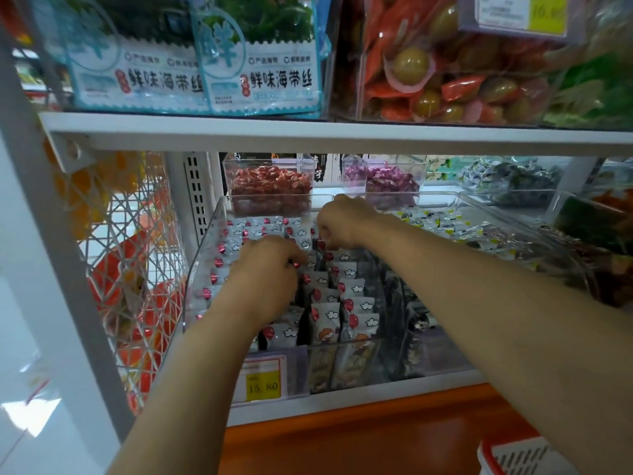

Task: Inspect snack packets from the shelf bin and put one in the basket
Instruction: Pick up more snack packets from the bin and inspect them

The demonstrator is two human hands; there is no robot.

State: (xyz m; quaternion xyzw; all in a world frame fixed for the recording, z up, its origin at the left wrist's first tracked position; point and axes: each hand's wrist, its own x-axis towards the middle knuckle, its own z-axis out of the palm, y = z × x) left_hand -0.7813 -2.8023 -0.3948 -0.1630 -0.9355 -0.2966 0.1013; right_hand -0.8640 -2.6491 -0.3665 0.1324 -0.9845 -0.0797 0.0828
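Hands reach side by side into a clear bin (205, 269) on the lower shelf, both forearms stretched forward from the bottom of the view. The right hand (342, 224) is the farther one, its fingers curled down and pinching the top edge of a packet (321, 246) that stands just under its knuckles. The left hand (270, 265) sits nearer and just left of that grip, fingers bent down among the packets (349, 289); whether it holds one cannot be told, since the fingertips are hidden behind the hand. The white packets, each with a red spot and a small cloud, stand in rows running from under both hands toward the bin's front wall. Below the left wrist, a yellow price tag (263, 383) is fixed to the bin front. Beyond the hands stand a tub of red sweets (270, 186) and, past the right hand, a tub of purple sweets (390, 183). Left of the left hand hangs a white wire rack (130, 234). The basket (513, 457), white with a red rim, shows at the bottom edge under the right forearm, well apart from both hands.
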